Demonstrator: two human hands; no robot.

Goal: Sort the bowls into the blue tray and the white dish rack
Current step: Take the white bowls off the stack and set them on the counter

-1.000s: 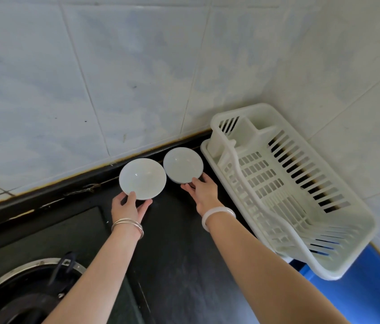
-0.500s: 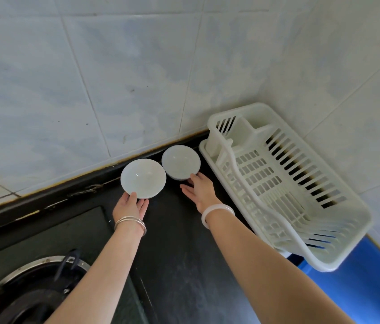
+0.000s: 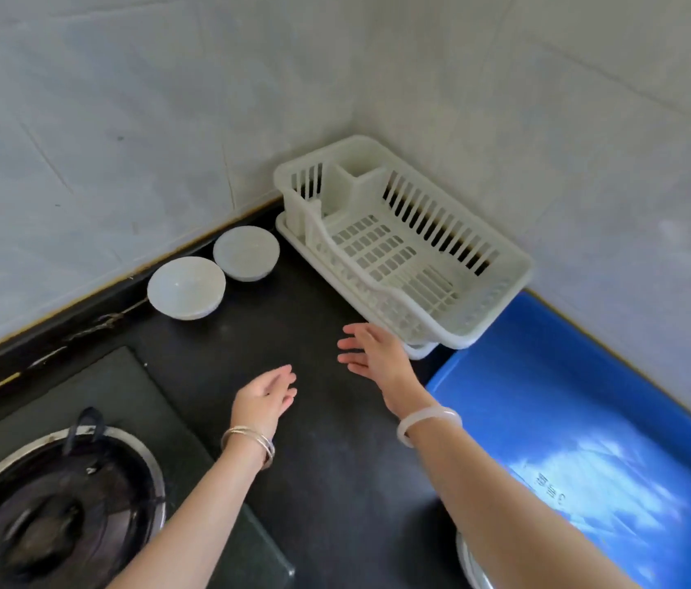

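Note:
Two white bowls stand on the black counter by the tiled wall: the left bowl (image 3: 185,286) and the right bowl (image 3: 246,252), almost touching. The white dish rack (image 3: 501,286) sits in the corner with nothing in it. The blue tray (image 3: 547,397) lies to its right, partly under my right forearm. My left hand (image 3: 265,397) hovers over the counter, fingers apart, holding nothing, well short of the bowls. My right hand (image 3: 373,354) is open too, just in front of the rack's near corner.
A gas stove burner (image 3: 50,516) on a glass hob fills the lower left. Tiled walls close the corner behind the bowls and rack. A metal rim (image 3: 469,563) shows at the bottom edge under my right arm. Black counter (image 3: 335,461) lies between my arms.
Both hands have let go of the bowls and pulled back toward me. The bowls stay by the wall. The view has shifted, showing more of the blue tray.

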